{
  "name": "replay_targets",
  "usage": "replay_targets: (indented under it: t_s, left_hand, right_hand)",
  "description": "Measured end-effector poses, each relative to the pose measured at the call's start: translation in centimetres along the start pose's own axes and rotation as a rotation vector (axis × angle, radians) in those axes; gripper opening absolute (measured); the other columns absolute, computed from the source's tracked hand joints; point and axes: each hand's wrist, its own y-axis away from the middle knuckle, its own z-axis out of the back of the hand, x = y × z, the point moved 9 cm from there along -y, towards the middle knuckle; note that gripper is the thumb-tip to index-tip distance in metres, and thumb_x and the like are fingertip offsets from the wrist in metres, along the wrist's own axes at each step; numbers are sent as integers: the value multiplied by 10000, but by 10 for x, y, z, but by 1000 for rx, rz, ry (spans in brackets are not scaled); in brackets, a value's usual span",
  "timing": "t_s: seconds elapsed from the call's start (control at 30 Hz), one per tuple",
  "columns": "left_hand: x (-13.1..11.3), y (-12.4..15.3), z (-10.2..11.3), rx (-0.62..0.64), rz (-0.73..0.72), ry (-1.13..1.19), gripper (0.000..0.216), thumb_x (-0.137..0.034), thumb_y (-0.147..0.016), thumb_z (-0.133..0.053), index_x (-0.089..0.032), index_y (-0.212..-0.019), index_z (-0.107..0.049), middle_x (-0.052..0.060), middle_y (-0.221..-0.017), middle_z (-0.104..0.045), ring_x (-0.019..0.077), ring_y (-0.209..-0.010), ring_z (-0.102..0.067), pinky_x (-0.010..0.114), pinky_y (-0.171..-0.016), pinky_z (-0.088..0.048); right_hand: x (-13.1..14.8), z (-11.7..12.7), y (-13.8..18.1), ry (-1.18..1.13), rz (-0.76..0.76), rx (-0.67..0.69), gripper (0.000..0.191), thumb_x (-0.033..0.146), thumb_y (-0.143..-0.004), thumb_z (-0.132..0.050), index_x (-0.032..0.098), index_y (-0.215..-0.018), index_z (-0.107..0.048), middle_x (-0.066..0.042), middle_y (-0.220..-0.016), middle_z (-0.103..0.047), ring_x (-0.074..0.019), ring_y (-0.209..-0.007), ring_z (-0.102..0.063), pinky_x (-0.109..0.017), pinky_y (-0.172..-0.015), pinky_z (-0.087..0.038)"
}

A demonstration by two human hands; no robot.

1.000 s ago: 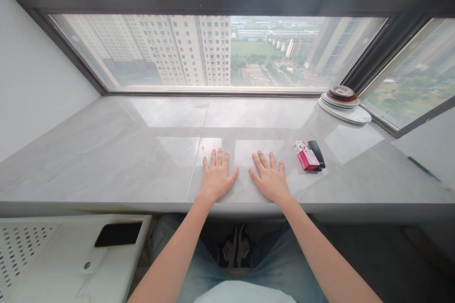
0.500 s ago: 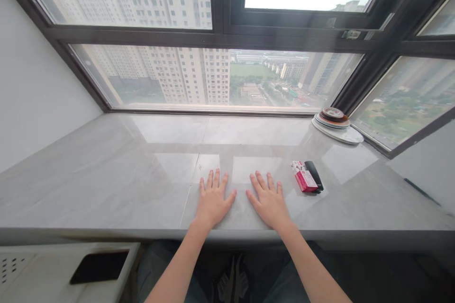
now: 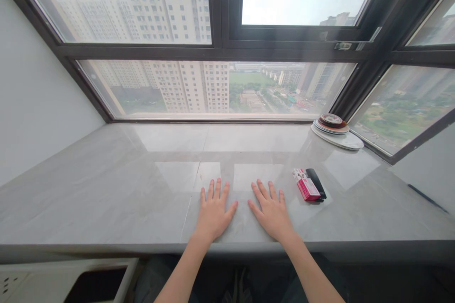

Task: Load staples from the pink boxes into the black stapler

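Note:
Both of my hands rest palm down on a glossy grey marble-look sill (image 3: 106,194). My left hand (image 3: 213,215) lies flat with its fingers spread and holds nothing. My right hand (image 3: 271,214) lies the same way a short gap to the right, also holding nothing. Nearest to the right hand is a small pink and white box (image 3: 307,189), apart from the fingers. A black stapler-like object (image 3: 317,182) lies along the box's right side; part of it is hidden by the box.
A stack of round plates or discs (image 3: 336,135), largest at the bottom, sits in the far right corner by the dark window frame (image 3: 142,52). A thin dark strip (image 3: 427,198) lies against the right wall. Below the sill at left is a white unit (image 3: 35,281) with a dark rectangle.
The camera has tilted up slightly, so everything appears lower in view. Both hands stay flat on the sill, and the box and the black object have not moved.

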Motion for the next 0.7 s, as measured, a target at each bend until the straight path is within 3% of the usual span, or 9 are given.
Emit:
replay_targets:
  t_s: [0.1,0.17,0.23,0.3,0.4,0.47,0.53,0.6,0.7]
  left_hand:
    - [1,0,1,-5,2,16,658,-592,-1021,-367,-356,-1630,-282,16,-1725,-180,346,-1600,-90,646,-1260,-95]
    - [2,0,2,-6,8,32,654,-591,-1018,-382,-360,-1624,-297,14,-1723,-187,347,-1599,-91,646,-1260,-96]
    - [2,0,1,-7,10,51,651,-590,-1016,-390,-360,-1619,-308,16,-1722,-191,347,-1599,-94,645,-1261,-96]
    - [2,0,1,-10,6,67,648,-587,-1016,-393,-356,-1617,-316,21,-1721,-197,345,-1598,-103,642,-1263,-95]
    - [2,0,2,-18,6,86,642,-579,-1015,-405,-355,-1611,-327,26,-1717,-212,347,-1597,-107,644,-1264,-86]
    - [2,0,2,-21,10,97,639,-572,-1012,-416,-353,-1607,-336,31,-1714,-221,353,-1597,-102,650,-1263,-78]
    - [1,0,2,-20,13,107,640,-568,-1011,-420,-347,-1606,-341,39,-1714,-223,358,-1597,-99,654,-1262,-71]
    - [1,0,2,-16,15,116,641,-568,-1011,-419,-342,-1606,-341,43,-1715,-218,361,-1597,-97,656,-1261,-67]
    - [0,-1,2,-11,15,128,644,-574,-1012,-415,-337,-1606,-341,43,-1716,-215,356,-1598,-92,647,-1261,-66]
  right_hand:
    - [-4,6,-2,-166,-23,2,620,574,-1006,-443,355,-1586,-414,16,-1670,-340,-353,-1584,-138,-646,-1247,-69]
    - [-14,21,-4,-348,-51,-17,597,571,-1002,-453,330,-1548,-475,-23,-1609,-455,-339,-1539,-295,-608,-1217,-247]
    - [-35,49,-5,-500,-78,-110,567,565,-1001,-457,314,-1505,-528,-61,-1538,-542,-319,-1430,-473,-513,-1079,-460]
    - [-74,89,-4,-513,-115,-302,529,558,-981,-494,291,-1421,-612,-100,-1457,-607,-314,-1310,-569,-439,-944,-533]
    - [-153,141,0,-363,-257,-566,522,546,-932,-556,218,-1318,-685,-152,-1289,-685,-311,-1153,-619,-453,-966,-493]
    - [-207,141,-6,-387,-400,-474,561,560,-886,-598,171,-1275,-706,-178,-1183,-713,-288,-960,-660,-426,-857,-517]
    - [-240,114,-15,-561,-477,-198,533,577,-901,-556,168,-1186,-743,-160,-1037,-748,-253,-803,-664,-365,-695,-512]
    - [-246,86,-18,-677,-490,14,529,605,-901,-546,177,-1129,-757,-113,-879,-747,-226,-693,-635,-317,-586,-464]
    - [-223,63,-20,-717,-444,73,534,637,-878,-579,199,-1135,-746,-60,-844,-717,-196,-661,-606,-279,-543,-433]
